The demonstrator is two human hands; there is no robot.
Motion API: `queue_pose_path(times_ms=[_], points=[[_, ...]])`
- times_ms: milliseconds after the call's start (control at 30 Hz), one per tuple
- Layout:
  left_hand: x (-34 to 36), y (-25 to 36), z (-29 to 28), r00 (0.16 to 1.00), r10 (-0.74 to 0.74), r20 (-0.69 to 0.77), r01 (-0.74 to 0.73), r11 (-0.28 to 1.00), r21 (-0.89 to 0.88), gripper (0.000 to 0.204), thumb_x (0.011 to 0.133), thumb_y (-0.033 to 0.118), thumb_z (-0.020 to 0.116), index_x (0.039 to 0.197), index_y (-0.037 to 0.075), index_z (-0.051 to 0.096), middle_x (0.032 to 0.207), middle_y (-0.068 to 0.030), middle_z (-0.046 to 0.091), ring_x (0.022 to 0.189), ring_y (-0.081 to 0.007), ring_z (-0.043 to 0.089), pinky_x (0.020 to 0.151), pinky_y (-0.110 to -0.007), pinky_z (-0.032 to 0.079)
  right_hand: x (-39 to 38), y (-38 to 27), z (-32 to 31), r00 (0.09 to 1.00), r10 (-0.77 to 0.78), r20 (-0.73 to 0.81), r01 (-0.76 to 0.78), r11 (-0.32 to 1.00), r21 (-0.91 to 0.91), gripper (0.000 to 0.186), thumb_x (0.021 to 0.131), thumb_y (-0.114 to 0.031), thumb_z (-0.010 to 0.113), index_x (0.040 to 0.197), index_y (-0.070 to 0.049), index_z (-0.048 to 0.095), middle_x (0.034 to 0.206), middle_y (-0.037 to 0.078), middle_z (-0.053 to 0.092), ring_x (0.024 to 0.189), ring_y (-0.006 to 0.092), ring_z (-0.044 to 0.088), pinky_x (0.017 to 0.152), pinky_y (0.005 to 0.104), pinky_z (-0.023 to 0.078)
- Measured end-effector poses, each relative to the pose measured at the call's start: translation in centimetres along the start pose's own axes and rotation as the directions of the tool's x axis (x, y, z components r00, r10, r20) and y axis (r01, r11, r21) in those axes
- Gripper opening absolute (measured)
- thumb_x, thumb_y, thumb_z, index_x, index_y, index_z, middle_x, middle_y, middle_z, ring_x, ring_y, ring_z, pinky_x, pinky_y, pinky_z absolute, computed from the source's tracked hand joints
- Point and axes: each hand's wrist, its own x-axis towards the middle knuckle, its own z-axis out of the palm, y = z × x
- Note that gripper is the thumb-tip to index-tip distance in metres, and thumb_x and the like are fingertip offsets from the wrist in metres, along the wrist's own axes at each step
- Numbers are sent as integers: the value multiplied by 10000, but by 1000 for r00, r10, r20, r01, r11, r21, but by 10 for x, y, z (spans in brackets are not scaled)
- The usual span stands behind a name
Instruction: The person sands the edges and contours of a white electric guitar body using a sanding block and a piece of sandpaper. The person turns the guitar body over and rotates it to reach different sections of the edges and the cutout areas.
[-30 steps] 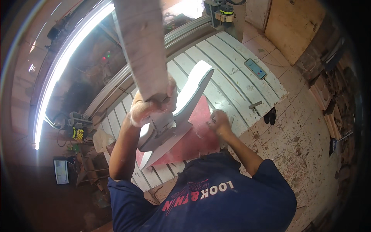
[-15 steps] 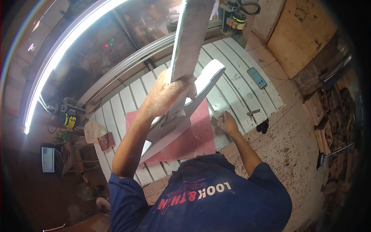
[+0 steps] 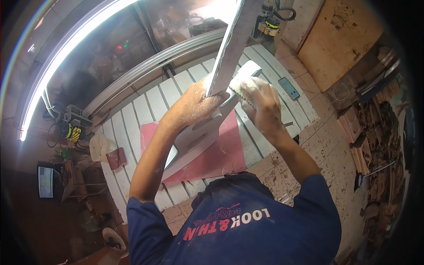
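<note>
My left hand [image 3: 203, 101] is closed round the long upright board [image 3: 232, 53], which has a greyish broad face and a white edge. My right hand [image 3: 263, 104] grips a pale pad [image 3: 238, 85] with a dotted or ragged dark edge, close to the board's right side; whether the two touch, I cannot tell. The board rises from a shaped white piece [image 3: 250, 68] with a long curved arm, partly hidden behind my hands, which lies over a red sheet [image 3: 221, 159] on the slatted white table [image 3: 128, 132].
A phone [image 3: 289, 88] lies at the table's right. Machine heads [image 3: 269, 24] and a rail [image 3: 154, 62] stand behind, with a strip light. Small pieces [image 3: 117, 158] lie at the table's left. A monitor [image 3: 45, 181] is at far left; wood offcuts [image 3: 375, 185] are piled at far right.
My right hand has risen from low beside the red sheet up next to the board, with the pad now visible in it. The board in my left hand leans further right.
</note>
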Motion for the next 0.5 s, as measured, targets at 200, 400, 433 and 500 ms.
queue_pose_path(times_ms=[200, 400, 433, 500], points=[[0, -5, -1, 998, 37, -49, -37, 999, -8, 394, 915, 352, 637, 1072, -9, 615, 926, -144, 630, 887, -251, 586, 841, -403, 474, 1, -1, 14, 996, -14, 92, 32, 979, -199, 290, 955, -259, 630, 1202, -130, 707, 1263, 159, 599, 1006, 288, 583, 861, 451, 492], [5, -10, 7, 988, 149, -37, -147, 988, 46, 359, 936, 272, 597, 1164, -5, 587, 996, -213, 671, 890, -343, 646, 852, -452, 503, -10, -25, 11, 998, 43, 37, -34, 978, -205, 465, 847, -158, 724, 1308, -180, 672, 1236, 136, 600, 1005, 330, 564, 913, 454, 456], [6, -11, 7, 988, 151, -29, -150, 988, 39, 359, 936, 272, 597, 1164, -5, 587, 996, -213, 671, 890, -343, 646, 852, -452, 503, 2, -18, 5, 997, 63, 38, -53, 972, -227, 489, 835, -162, 740, 1318, -183, 669, 1236, 135, 596, 1016, 327, 561, 921, 456, 454], [9, -13, 6, 980, 193, -36, -190, 978, 88, 355, 933, 261, 586, 1173, 0, 596, 971, -212, 679, 871, -337, 657, 837, -443, 516, 1, -17, 13, 992, 125, 29, -109, 937, -332, 526, 804, -172, 777, 1319, -185, 669, 1220, 130, 590, 1028, 325, 558, 929, 456, 455]])
